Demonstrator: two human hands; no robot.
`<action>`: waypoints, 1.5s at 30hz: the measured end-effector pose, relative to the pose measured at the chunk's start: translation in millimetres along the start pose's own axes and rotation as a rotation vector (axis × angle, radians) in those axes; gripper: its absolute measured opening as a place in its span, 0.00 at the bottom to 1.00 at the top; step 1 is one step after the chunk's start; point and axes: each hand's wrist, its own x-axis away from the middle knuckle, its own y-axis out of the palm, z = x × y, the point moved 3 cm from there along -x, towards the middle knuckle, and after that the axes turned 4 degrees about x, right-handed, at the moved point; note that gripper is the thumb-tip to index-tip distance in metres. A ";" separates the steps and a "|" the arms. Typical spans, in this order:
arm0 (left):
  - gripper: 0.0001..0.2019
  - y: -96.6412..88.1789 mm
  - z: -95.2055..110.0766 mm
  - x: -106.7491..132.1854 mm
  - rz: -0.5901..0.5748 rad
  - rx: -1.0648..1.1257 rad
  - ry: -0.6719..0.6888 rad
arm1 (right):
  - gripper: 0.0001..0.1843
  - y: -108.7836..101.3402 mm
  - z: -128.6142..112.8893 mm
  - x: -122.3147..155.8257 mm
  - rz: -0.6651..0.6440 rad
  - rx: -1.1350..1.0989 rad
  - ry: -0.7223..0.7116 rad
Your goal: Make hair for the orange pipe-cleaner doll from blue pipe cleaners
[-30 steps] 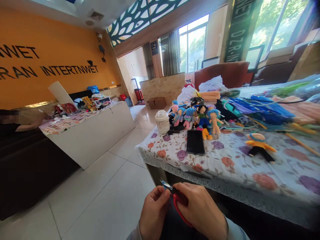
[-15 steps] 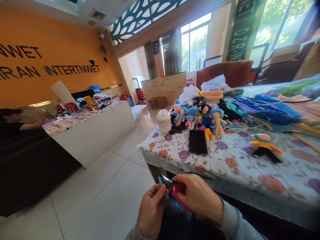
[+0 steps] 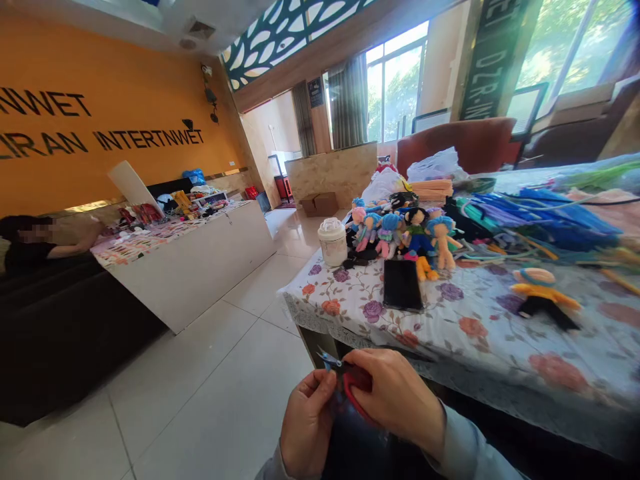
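Low in front of the table edge, my right hand grips a pair of red-handled scissors, their short blades pointing up and left. My left hand is pinched shut just beside the blades, thumb on top. Between its fingertips is a short piece of light-blue pipe cleaner, mostly hidden by the fingers and the scissors. The blades reach over it; whether they touch it I cannot tell. Nearest on the tabletop is a small doll with a yellow top and black legs, lying down.
A floral-covered table carries a black phone, a lidded white cup, several small dolls and bundles of blue pipe cleaners. At left, a person sits by a white counter.
The scissors have shifted slightly left, their blades now over the blue piece, and less of it shows. The view has turned a little, moving the table scene rightward.
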 end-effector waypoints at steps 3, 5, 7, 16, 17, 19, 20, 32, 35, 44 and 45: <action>0.10 0.5 -0.8 0.5 -0.007 0.018 -0.010 | 0.10 -0.9 0.5 -0.5 -0.014 0.017 -0.013; 0.10 0.6 -1.2 0.3 -0.011 0.022 -0.017 | 0.08 -1.6 1.1 -1.0 -0.025 0.038 -0.012; 0.10 0.2 -1.2 -0.5 -0.014 0.025 -0.026 | 0.08 -2.1 1.2 -1.5 -0.035 0.047 -0.004; 0.09 -2.9 -3.1 -2.3 -0.012 0.074 -0.066 | 0.11 -3.5 -0.9 0.1 -0.001 0.052 0.012; 0.09 -3.2 -3.5 -2.2 -0.014 0.072 -0.066 | 0.11 -3.3 -0.6 0.5 -0.007 0.055 0.008; 0.09 -3.5 -3.9 -2.2 -0.018 0.064 -0.062 | 0.10 -2.6 0.4 0.9 -0.013 0.063 0.005; 0.09 -3.6 -4.0 -2.2 -0.020 0.058 -0.059 | 0.10 -2.1 0.9 1.1 -0.014 0.067 0.007; 0.14 0.1 2.6 2.3 0.090 -0.001 -0.043 | 0.12 -11.6 9.6 -3.7 -0.019 0.080 0.035; 0.14 1.4 3.8 2.7 0.077 0.004 -0.037 | 0.14 -15.4 9.4 -1.5 -0.046 0.031 0.011; 0.12 1.4 3.6 0.4 0.030 0.013 -0.027 | 0.19 -15.7 7.3 1.4 -0.042 0.042 -0.020; 0.12 1.0 3.4 0.4 0.037 0.011 -0.024 | 0.19 -16.7 6.8 1.0 -0.045 0.054 -0.017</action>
